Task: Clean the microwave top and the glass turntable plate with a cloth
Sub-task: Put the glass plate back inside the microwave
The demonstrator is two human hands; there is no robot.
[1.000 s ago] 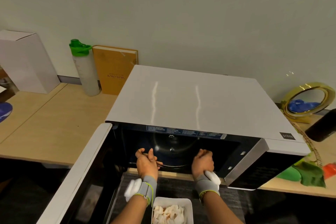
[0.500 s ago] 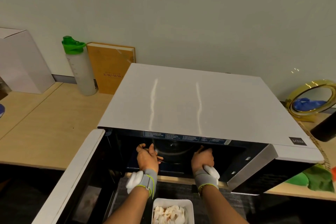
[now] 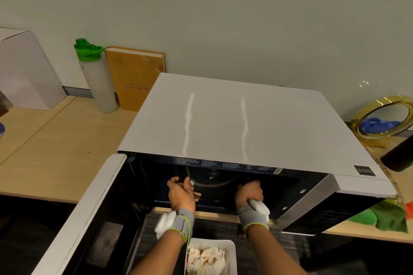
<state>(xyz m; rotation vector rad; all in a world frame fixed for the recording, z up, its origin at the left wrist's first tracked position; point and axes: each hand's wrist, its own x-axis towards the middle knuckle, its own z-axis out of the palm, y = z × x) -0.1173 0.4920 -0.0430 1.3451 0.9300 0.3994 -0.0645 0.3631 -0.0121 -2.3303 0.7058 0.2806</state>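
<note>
A: What is seen nearest?
B: A white tray (image 3: 231, 252) of crumpled cloths. Beyond it, the glass turntable plate (image 3: 214, 182) is gripped at its rim inside the open microwave (image 3: 301, 198) by the left hand (image 3: 180, 194) and right hand (image 3: 249, 192).
A: And progress?
B: No wiping is shown; the microwave top (image 3: 245, 123) seems untouched.
</note>
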